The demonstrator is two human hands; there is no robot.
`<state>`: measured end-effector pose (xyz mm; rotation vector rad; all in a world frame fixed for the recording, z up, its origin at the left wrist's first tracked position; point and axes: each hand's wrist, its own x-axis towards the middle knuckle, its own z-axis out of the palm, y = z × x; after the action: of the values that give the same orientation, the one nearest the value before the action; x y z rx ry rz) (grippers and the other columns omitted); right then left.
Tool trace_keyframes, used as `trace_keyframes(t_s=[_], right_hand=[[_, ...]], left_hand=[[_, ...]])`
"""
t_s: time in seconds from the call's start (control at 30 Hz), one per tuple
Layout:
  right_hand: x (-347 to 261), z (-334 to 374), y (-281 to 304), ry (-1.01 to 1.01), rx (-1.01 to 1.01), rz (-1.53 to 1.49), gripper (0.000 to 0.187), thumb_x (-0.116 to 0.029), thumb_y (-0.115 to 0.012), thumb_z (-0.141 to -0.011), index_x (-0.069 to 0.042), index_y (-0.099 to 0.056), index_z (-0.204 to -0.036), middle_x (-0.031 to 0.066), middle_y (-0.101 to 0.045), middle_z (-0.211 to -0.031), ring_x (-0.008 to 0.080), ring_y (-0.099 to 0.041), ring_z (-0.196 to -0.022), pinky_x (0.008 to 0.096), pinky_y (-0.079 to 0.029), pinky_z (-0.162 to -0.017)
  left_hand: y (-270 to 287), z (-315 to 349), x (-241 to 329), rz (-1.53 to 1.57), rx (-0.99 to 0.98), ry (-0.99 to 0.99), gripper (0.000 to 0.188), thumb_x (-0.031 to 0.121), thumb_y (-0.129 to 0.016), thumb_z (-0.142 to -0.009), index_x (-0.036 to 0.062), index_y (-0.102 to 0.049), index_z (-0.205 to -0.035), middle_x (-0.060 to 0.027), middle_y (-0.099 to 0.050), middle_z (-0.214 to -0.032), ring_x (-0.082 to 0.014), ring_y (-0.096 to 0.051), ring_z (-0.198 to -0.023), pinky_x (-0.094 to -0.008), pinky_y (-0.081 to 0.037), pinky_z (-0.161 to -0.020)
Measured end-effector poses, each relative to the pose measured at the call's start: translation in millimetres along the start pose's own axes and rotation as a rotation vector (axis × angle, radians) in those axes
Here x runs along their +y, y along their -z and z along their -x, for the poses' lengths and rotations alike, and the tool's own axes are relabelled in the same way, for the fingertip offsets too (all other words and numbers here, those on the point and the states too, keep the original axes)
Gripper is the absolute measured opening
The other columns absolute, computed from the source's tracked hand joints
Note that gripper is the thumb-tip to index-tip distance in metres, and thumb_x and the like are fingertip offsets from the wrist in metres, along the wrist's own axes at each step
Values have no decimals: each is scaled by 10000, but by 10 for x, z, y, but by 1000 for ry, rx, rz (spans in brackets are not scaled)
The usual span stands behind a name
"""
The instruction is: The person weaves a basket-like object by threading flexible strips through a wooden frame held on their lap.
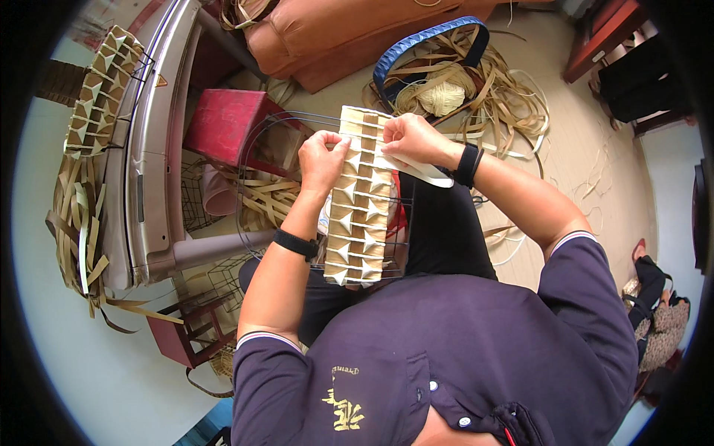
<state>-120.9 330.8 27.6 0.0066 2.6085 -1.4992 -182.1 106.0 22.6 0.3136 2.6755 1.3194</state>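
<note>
A long woven panel (342, 243) of tan and brown strips lies over my lap, with cream cords across it and folded cream points along both sides. It rests on a dark wire frame (248, 149). My left hand (323, 160) is closed in a pinch at the panel's left edge, near its far end. On the opposite edge my right hand (418, 140) is closed, thumb and fingertips together, at a flat white strip (424, 170). The strip's loose end sticks out to the right under my wrist. My fingers hide where strip and panel meet.
A red stool (227, 123) stands left of the frame. Beyond it is a brown sofa (320, 37). A blue-rimmed basket (431, 33) sits among heaped tan strips (506, 104). At far left, another woven piece (104, 93) hangs by a machine. Other people's legs show at right.
</note>
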Motion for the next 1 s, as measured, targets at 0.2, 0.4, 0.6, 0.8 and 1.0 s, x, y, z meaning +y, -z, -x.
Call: trace_keyframes(t_s=[0.2, 0.4, 0.6, 0.8, 1.0], right_hand=[[41, -315, 242, 430, 26, 247, 245, -170, -618, -979, -108, -714, -1195, 123, -532, -1478, 266, -550, -1322, 371, -444, -1104], [214, -369, 400, 247, -395, -136, 308, -140, -541, -1023, -106, -721, -1272, 111, -424, -1587, 242, -523, -1338, 353, -433, -1101], [194, -380, 335, 273, -393, -166, 332, -85, -547, -1002, -107, -714, -1288, 99, -428, -1581, 223, -541, -1309, 335, -460, -1068], [232, -373, 297, 274, -342, -108, 381, -19, -553, -951, -107, -718, -1283, 97, -437, -1575, 217, -563, -1281, 328, -477, -1051], [212, -363, 281, 290, -321, -76, 399, -6, -562, -921, -108, -726, -1270, 99, -448, -1567, 223, -565, -1286, 332, -475, -1059]], left_hand=[[-21, -25, -71, -25, 85, -231, 215, 199, -709, -921, 27, -580, -923, -165, -685, -811, -363, -682, -743, -452, -522, -701], [263, -203, 221, 200, 150, -87, 165, 141, -589, -1020, 36, -513, -918, -84, -654, -787, -136, -669, -629, -292, -537, -537], [970, -693, -261, 644, 373, 121, 157, 213, -608, -1038, 65, -568, -1008, -20, -639, -844, -102, -647, -698, -228, -561, -611], [167, -176, -130, 619, -127, 194, 273, 294, -770, -937, 38, -693, -994, 35, -626, -808, -55, -528, -641, -192, -442, -609], [247, -278, -188, 600, 105, 44, 211, 210, -685, -1004, 22, -772, -970, 21, -681, -791, -33, -576, -636, -167, -460, -575]])
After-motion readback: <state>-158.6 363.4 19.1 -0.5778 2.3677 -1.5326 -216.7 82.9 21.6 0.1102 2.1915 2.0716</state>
